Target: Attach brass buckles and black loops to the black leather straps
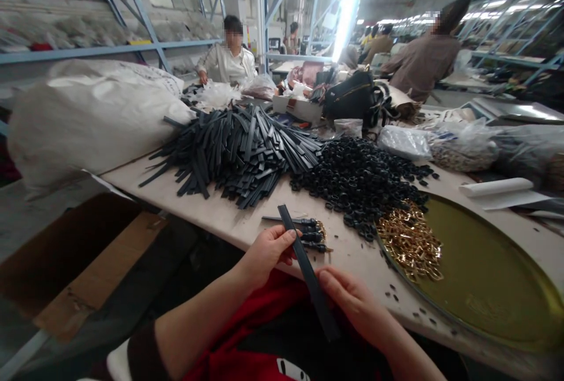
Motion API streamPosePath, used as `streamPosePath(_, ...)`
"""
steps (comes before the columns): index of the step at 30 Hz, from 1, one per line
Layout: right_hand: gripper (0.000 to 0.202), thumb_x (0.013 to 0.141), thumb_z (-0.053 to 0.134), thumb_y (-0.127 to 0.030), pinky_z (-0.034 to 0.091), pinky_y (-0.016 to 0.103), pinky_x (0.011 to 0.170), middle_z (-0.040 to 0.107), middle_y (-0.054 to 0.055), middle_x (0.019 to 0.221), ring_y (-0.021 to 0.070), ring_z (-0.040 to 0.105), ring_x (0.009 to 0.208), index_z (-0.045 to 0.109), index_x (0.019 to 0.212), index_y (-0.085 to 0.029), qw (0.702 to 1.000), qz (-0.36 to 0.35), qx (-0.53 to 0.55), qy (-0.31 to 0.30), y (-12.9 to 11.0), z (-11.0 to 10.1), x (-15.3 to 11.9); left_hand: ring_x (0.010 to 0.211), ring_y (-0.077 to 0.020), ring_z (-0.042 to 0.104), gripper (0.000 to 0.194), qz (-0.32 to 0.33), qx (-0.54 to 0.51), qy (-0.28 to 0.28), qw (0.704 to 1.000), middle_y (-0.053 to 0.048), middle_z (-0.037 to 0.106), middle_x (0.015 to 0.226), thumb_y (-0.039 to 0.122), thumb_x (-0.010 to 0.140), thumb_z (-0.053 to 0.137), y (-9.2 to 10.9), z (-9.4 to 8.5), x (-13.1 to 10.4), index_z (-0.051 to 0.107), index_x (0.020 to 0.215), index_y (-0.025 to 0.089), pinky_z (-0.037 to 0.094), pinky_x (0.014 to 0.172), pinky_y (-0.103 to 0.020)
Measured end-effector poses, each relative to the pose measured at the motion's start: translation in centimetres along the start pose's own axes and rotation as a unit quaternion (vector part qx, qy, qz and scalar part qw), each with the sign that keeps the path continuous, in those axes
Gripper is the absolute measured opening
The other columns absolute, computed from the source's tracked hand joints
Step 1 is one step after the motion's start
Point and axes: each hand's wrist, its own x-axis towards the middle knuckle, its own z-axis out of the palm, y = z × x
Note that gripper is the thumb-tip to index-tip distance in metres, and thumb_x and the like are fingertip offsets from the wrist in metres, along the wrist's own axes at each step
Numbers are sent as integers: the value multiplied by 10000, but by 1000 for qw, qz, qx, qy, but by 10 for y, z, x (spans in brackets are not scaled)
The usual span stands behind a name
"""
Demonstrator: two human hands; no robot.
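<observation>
A flat black strip (308, 269) slants over the table's front edge, its upper end toward the table. My left hand (275, 247) pinches it near that upper end, thumb on top. Lower down, my right hand (343, 290) closes on the strip's right edge, its fingertips partly hidden. Just beyond my left hand lie several finished-looking black straps (312, 235) with gold metal ends. Behind them is a large heap of black strips (247, 151). To its right spreads a pile of small black loops (356, 178).
Gold clasps (412, 240) lie on a round olive tray (489, 281) at right. A white sack (92, 116) and an open cardboard box (94, 272) stand left. Plastic bags (462, 146) and a black bag (350, 99) sit farther back. A person (231, 57) is across the table.
</observation>
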Motion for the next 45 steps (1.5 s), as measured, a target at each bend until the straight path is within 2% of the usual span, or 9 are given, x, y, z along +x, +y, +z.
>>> streamPosePath(2,364,870,337,-452,430,287,602,591,38,720,168,550,648,580,864,-180,985,-36,-135,105,13,-26,13,562,-83,539,292,-4,-9,3,1000,-5,593,670,362,731,600,-3,-1,2,570,885,116,396,500,-186)
streamPosePath(5,274,847,419,-315,423,331,718,575,119,998,210,573,780,574,1002,-151,879,-44,-402,254,33,-68,42,553,-68,536,255,-8,-8,13,1000,-6,605,679,329,733,590,-4,-4,8,574,873,117,392,484,-166)
streamPosePath(11,175,825,431,-131,363,249,564,574,85,896,166,567,677,595,875,-169,724,22,-665,179,46,-85,76,527,-66,540,193,-11,-12,57,998,6,607,658,248,729,566,-1,-10,22,556,877,124,385,430,-144)
streamPosePath(22,185,861,402,-191,367,262,561,554,90,900,179,576,673,572,929,-162,751,73,-632,174,44,-90,70,555,-68,541,212,-8,-75,80,994,4,620,695,236,690,649,0,-20,41,590,869,138,377,436,-132)
streamPosePath(28,171,806,457,-144,414,299,697,563,95,957,193,567,772,575,927,-169,846,16,-488,214,53,-92,61,664,-89,564,137,9,-121,-62,991,-38,676,882,215,717,640,18,-8,9,648,847,176,425,582,-176)
streamPosePath(33,254,768,573,-307,455,310,688,598,16,798,149,569,693,560,994,-191,964,-7,-52,260,49,-81,39,811,-198,572,355,15,-55,-223,973,-78,645,795,434,770,513,28,2,-14,664,672,128,435,772,-309)
streamPosePath(39,289,606,752,-263,507,260,744,673,-9,847,92,619,691,627,863,-218,879,5,413,239,35,-53,19,576,-67,422,207,84,149,-67,983,50,490,679,273,702,653,-2,18,-11,529,834,173,346,548,-189)
streamPosePath(42,220,612,754,-242,519,200,704,695,19,834,90,637,712,638,791,-189,839,13,492,232,34,-41,17,627,-66,466,480,89,150,-86,981,-19,540,1027,241,740,597,-15,20,-11,425,1187,218,385,576,-202)
streamPosePath(45,163,630,739,-197,525,166,669,693,-4,750,73,635,671,639,759,-185,814,20,522,254,36,-33,18,778,-120,549,508,41,165,-129,977,-74,546,1157,233,763,557,-18,20,-15,415,1247,175,430,678,-238)
